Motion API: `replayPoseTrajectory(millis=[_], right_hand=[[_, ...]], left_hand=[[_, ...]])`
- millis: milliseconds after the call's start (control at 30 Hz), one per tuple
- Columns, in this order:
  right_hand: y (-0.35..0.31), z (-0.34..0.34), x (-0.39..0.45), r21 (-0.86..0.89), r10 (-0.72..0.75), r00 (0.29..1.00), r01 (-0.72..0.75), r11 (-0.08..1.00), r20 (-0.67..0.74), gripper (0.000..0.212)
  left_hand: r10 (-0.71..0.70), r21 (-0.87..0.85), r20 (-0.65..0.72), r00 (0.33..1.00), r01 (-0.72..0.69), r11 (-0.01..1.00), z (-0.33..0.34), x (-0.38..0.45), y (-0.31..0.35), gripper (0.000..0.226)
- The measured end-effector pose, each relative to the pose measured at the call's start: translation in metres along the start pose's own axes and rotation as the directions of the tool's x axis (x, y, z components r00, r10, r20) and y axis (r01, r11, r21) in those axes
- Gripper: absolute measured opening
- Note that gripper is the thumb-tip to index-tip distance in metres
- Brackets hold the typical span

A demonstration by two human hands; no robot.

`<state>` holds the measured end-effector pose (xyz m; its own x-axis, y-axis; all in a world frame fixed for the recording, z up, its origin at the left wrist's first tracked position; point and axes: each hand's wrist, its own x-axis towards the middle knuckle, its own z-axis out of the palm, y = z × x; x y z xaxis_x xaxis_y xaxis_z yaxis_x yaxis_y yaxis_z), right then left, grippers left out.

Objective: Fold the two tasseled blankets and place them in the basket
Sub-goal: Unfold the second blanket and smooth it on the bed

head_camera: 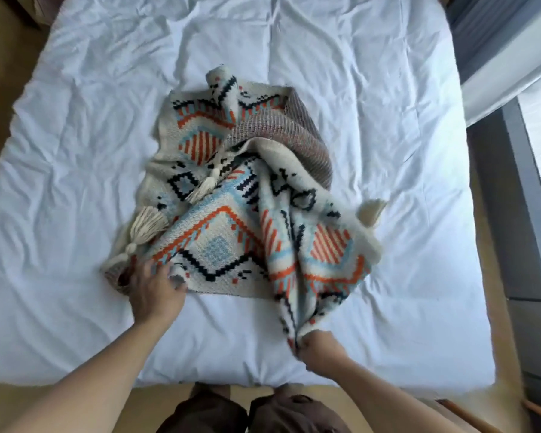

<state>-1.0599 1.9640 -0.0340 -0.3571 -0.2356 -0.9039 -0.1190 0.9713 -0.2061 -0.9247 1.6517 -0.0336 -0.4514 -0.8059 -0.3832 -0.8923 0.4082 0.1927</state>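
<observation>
A cream knitted blanket (228, 232) with orange, light-blue and black diamond patterns lies crumpled in the middle of the white bed (75, 151). Cream tassels (147, 223) hang off its left edge and one more shows at the right (370, 210). A brownish striped underside (278, 129) is turned up at the back right. My left hand (153, 289) grips the blanket's near-left corner. My right hand (317, 348) is closed on a bunched fold of the near-right edge, pulled toward me. No basket or second blanket is in view.
The wrinkled white sheet spreads on all sides of the blanket. A tan floor (0, 73) runs along the bed's left side and near edge. A window and grey sill (525, 182) stand at the right. My brown-clothed legs (253, 414) are at the foot of the bed.
</observation>
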Motion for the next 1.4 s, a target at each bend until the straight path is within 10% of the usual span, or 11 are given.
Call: replayPoseTrajectory(millis=[133,300,500,633,667,800,900,1067,1233,1400], right_hand=[[0.001,-0.010,0.010,0.273,0.060,0.998,-0.053,0.961,-0.017,0.037],[0.017,-0.056,0.032,0.849,0.323,0.918,0.029,0.528,-0.232,0.013],[0.030,-0.127,0.071,0.323,0.275,0.811,-0.113,0.940,-0.516,0.116],[0.022,-0.158,0.078,0.190,0.121,0.912,-0.048,0.981,-0.391,0.024],[0.021,-0.162,0.076,0.130,0.060,0.907,-0.005,0.992,-0.418,0.031],[0.053,-0.191,0.058,0.402,0.269,0.671,0.048,0.914,-0.691,0.021],[0.128,-0.204,0.051,0.768,0.665,0.476,0.037,0.639,-0.576,0.041],[0.227,-0.155,0.060,0.839,0.743,0.567,-0.155,0.521,-0.356,0.073],[0.149,-0.124,0.021,0.715,0.582,0.697,-0.142,0.684,-0.419,0.027],[0.137,-0.118,0.025,0.578,0.320,0.860,-0.035,0.815,-0.398,0.018]], left_hand=[[0.207,0.223,0.252,0.945,-0.265,0.938,0.027,0.004,0.026,0.064],[0.096,0.272,0.370,0.924,-0.206,0.940,0.051,0.022,0.018,0.071],[0.149,0.206,0.259,0.954,-0.206,0.957,0.067,0.023,0.007,0.031],[0.086,0.305,0.366,0.927,-0.207,0.930,0.057,0.010,-0.012,0.032],[0.055,0.340,0.402,0.914,-0.205,0.918,0.052,0.008,-0.018,0.027],[-0.102,0.503,0.419,0.902,-0.136,0.854,0.029,0.004,-0.041,0.023],[-0.190,0.606,0.383,0.904,-0.090,0.790,0.012,0.009,-0.049,0.028],[-0.209,0.530,0.434,0.877,-0.061,0.846,0.015,0.006,-0.029,0.018],[0.062,0.283,0.313,0.948,-0.156,0.946,0.048,-0.026,0.046,0.038],[0.281,0.010,0.458,0.844,-0.321,0.947,0.088,-0.059,0.149,0.044]])
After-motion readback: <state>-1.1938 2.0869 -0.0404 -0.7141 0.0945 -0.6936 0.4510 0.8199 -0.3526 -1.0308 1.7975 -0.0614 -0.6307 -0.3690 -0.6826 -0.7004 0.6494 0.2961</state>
